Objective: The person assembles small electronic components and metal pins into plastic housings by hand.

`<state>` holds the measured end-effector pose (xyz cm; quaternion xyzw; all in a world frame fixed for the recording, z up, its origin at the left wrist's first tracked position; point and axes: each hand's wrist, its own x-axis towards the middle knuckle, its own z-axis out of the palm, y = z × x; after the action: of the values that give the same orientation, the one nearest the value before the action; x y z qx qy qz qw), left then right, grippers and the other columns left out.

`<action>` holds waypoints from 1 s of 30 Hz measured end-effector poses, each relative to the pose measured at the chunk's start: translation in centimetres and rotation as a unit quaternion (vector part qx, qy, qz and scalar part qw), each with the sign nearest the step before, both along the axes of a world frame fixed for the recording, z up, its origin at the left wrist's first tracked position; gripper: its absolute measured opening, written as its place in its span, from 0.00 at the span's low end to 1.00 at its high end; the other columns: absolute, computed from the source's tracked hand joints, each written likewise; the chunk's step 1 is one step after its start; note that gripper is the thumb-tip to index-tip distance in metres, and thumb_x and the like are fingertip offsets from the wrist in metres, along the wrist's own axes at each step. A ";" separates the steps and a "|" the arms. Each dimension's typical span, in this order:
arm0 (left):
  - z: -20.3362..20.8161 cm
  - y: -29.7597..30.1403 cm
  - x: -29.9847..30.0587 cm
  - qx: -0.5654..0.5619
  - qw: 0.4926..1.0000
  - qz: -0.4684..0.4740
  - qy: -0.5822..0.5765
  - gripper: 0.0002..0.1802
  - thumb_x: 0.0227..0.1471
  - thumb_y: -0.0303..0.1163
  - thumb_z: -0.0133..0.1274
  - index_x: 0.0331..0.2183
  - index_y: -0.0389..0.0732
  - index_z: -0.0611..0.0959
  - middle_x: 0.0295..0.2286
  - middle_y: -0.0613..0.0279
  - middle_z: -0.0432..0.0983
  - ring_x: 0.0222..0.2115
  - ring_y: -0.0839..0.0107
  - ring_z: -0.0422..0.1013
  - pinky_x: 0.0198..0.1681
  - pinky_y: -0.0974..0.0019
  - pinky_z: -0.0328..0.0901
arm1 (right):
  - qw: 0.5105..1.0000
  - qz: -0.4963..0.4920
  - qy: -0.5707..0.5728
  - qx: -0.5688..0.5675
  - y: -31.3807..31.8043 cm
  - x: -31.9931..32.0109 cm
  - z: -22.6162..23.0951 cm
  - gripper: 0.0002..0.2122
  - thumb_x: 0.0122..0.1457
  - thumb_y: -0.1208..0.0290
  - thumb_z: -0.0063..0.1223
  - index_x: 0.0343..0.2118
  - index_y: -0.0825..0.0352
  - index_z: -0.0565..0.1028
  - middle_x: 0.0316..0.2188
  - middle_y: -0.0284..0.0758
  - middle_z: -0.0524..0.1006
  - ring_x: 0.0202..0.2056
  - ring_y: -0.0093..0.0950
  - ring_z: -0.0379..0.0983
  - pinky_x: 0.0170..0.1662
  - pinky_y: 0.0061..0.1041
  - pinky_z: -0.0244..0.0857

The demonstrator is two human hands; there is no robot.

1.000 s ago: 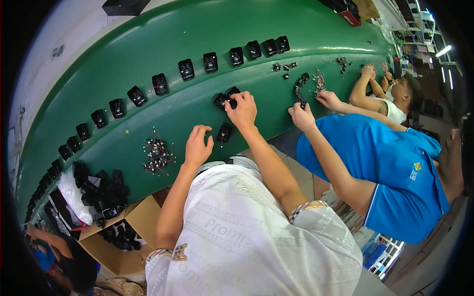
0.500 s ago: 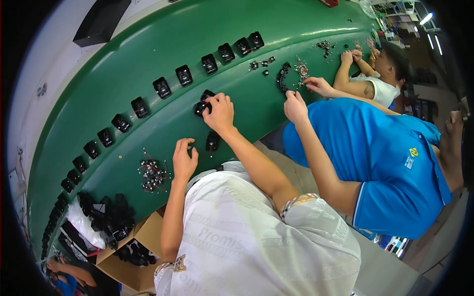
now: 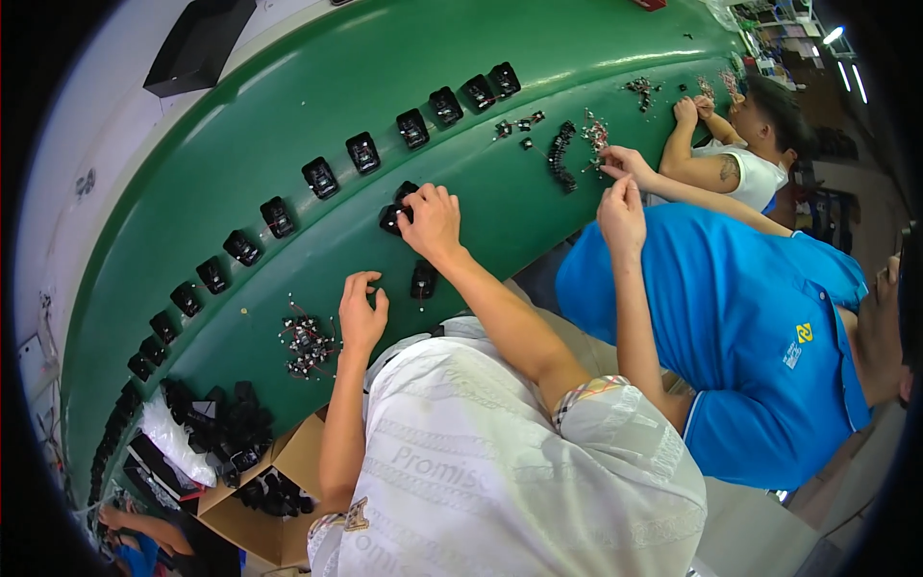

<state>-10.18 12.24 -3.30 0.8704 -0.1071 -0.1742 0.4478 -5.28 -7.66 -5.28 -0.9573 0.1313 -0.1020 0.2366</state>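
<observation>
My right hand (image 3: 435, 223) reaches to the middle of the bench, its thumb and fingers closed on a small black plastic housing (image 3: 390, 220). A second black housing (image 3: 409, 189) lies just beyond, partly hidden by the fingers. To the left and nearer, my left hand (image 3: 362, 312) hovers over the green surface with loosely bent fingers apart and nothing in them. Another black housing (image 3: 423, 279) lies between my two forearms. Beside my left hand is a heap of small parts with red and black wires (image 3: 308, 343).
A long row of black housings (image 3: 320, 178) runs along the raised strip of the green bench (image 3: 500, 183). At lower left are a clear plastic bag (image 3: 175, 444), black parts and an open cardboard box (image 3: 231, 514). On my right a person in a blue shirt (image 3: 711, 327) handles small wired parts.
The view has shifted slightly, so the bench appears a little lower and to the right. My hands keep nearly the same places. The neighbour's nearer hand has drawn back from the black row.
</observation>
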 end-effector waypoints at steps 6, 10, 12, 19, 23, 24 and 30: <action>-0.1 -0.4 0.2 -0.008 0.999 0.016 0.039 0.15 0.48 0.23 0.54 0.41 0.36 0.78 0.40 0.54 0.73 0.32 0.62 0.73 0.40 0.60 0.68 | 0.999 0.025 -0.014 -0.021 -1.3 0.1 0.0 0.08 0.42 0.70 0.67 0.27 0.62 0.80 0.30 0.31 0.74 0.37 0.32 0.70 0.40 0.34 0.60; -0.3 -0.8 0.5 -0.012 0.999 0.016 0.043 0.15 0.48 0.23 0.54 0.41 0.36 0.78 0.39 0.54 0.73 0.32 0.62 0.73 0.40 0.60 0.68 | 0.999 0.035 -0.017 -0.025 -2.1 0.3 0.7 0.07 0.42 0.71 0.67 0.27 0.62 0.81 0.30 0.30 0.75 0.37 0.32 0.70 0.40 0.34 0.60; -0.6 -1.1 0.6 -0.011 0.999 0.013 0.028 0.14 0.48 0.22 0.54 0.41 0.37 0.78 0.40 0.56 0.74 0.32 0.64 0.73 0.36 0.63 0.69 | 0.999 0.035 -0.019 -0.028 -2.8 0.6 1.5 0.07 0.42 0.71 0.67 0.27 0.62 0.81 0.30 0.30 0.75 0.36 0.32 0.70 0.40 0.34 0.60; -1.0 -1.3 1.0 -0.019 0.999 0.012 0.030 0.14 0.48 0.21 0.54 0.40 0.36 0.78 0.39 0.56 0.73 0.31 0.65 0.73 0.34 0.64 0.68 | 0.987 -0.086 -0.085 -0.107 -13.4 6.6 5.7 0.09 0.45 0.64 0.66 0.27 0.61 0.81 0.27 0.34 0.77 0.34 0.37 0.74 0.37 0.39 0.64; -1.1 -2.0 1.2 -0.010 0.999 -0.001 0.043 0.14 0.48 0.20 0.53 0.40 0.36 0.78 0.38 0.56 0.74 0.31 0.66 0.73 0.34 0.65 0.68 | 0.961 -0.260 -0.037 -0.089 -25.3 12.3 7.3 0.12 0.44 0.59 0.67 0.28 0.61 0.83 0.27 0.36 0.81 0.33 0.39 0.78 0.39 0.40 0.68; -1.2 -2.3 1.5 -0.005 0.999 -0.010 0.030 0.14 0.48 0.19 0.54 0.40 0.36 0.79 0.38 0.57 0.74 0.31 0.68 0.73 0.30 0.68 0.68 | 0.946 -0.267 -0.040 -0.179 -28.9 13.2 5.8 0.13 0.44 0.58 0.66 0.30 0.60 0.84 0.28 0.36 0.82 0.34 0.39 0.79 0.41 0.39 0.69; -0.5 -3.2 2.0 0.015 0.997 0.018 0.069 0.14 0.49 0.18 0.52 0.40 0.36 0.79 0.38 0.58 0.74 0.31 0.70 0.73 0.31 0.68 0.68 | 0.942 -0.249 0.127 -0.184 -38.0 16.5 2.4 0.12 0.45 0.59 0.64 0.33 0.55 0.85 0.33 0.35 0.82 0.38 0.35 0.78 0.44 0.37 0.66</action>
<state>-8.18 9.00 -3.77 0.8648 -0.0574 -0.2269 0.4443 11.18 -45.69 -2.91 -0.9259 0.3734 -0.0576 0.0047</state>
